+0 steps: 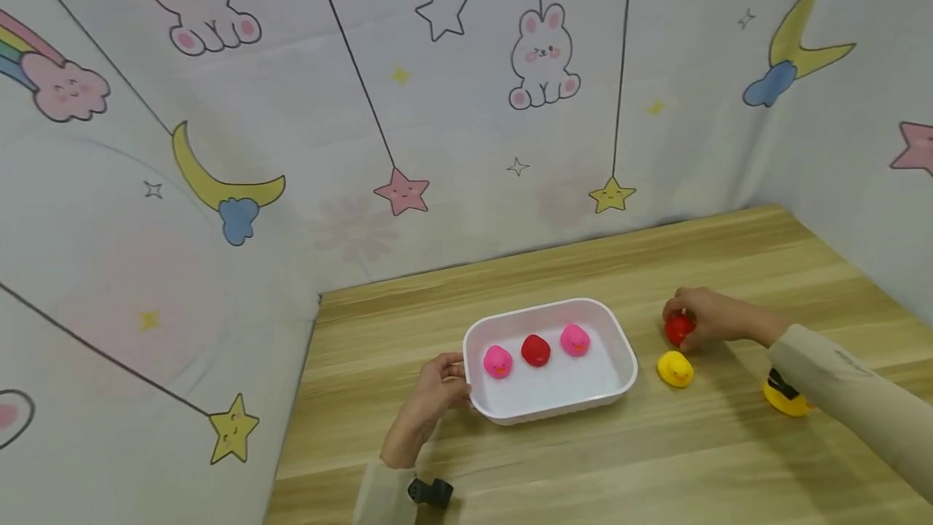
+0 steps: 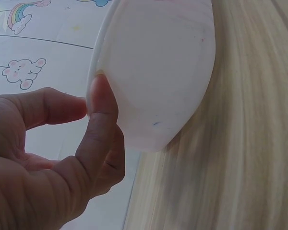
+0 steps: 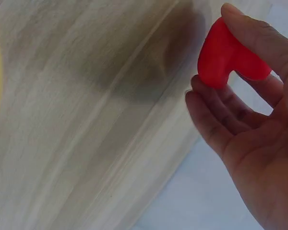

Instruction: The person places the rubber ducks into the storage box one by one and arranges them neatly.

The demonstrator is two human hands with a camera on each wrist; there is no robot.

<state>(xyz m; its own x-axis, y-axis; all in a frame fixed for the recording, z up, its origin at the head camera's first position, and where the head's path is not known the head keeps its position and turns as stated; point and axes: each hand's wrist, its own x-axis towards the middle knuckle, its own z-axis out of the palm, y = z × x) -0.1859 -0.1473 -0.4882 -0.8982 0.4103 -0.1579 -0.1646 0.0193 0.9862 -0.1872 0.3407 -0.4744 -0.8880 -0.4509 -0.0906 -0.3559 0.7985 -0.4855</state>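
Observation:
My left hand (image 1: 428,397) pinches the left rim of a white plastic tray (image 1: 621,339), with its thumb and fingers on either side of the rim in the left wrist view. Inside the tray sit a pink rubber duck (image 1: 498,362), a red rubber duck (image 1: 535,351) and another pink rubber duck (image 1: 575,340), in a row. To the right of the tray, my right hand (image 1: 717,317) holds a second red rubber duck (image 3: 216,55) between thumb and fingers, over the table. Just below that hand in the head view stands a small yellow rubber duck (image 1: 675,369).
A yellow thing (image 1: 787,404) lies under the right forearm, partly hidden by the sleeve and a black wrist camera. The wood-grain table (image 1: 554,468) meets a printed cloth backdrop (image 1: 466,136) at the back and sides.

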